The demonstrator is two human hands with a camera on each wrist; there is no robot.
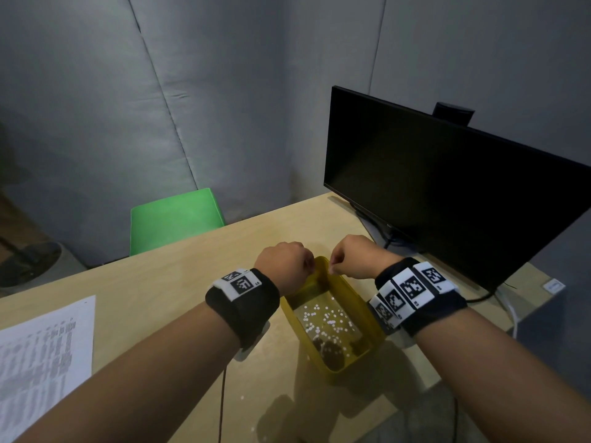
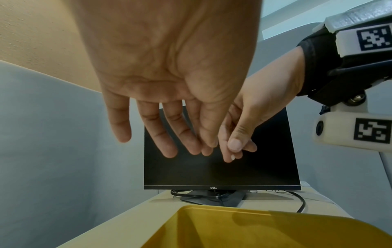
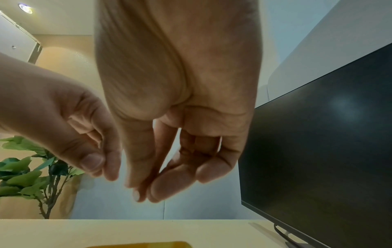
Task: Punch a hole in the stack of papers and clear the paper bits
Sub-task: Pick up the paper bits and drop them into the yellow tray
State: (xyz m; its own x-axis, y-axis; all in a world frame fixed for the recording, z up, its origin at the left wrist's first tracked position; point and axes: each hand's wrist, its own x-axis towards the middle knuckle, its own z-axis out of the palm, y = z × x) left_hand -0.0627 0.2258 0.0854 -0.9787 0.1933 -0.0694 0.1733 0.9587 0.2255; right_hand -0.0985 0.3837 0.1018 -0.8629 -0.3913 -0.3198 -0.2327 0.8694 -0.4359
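Note:
A yellow tray [image 1: 355,294] stands on the wooden table, with many white paper bits [image 1: 326,318] on its floor and dark round things at its near end. Both hands hover over its far end. My left hand [image 1: 308,266] hangs with fingers nearly straight and holds nothing; the left wrist view shows those fingers [image 2: 169,151] spread above the tray rim [image 2: 254,226]. My right hand [image 1: 332,268] has its thumb pressed to curled fingertips [image 3: 157,189]. Whether a bit sits between them cannot be told. The printed paper stack [image 1: 41,346] lies at the left.
A black monitor [image 1: 431,187] on its stand fills the table's back right, with cables beside it. A green chair [image 1: 176,219] stands beyond the far edge. A few paper bits [image 1: 243,397] lie on the table near a thin cable [image 1: 220,404].

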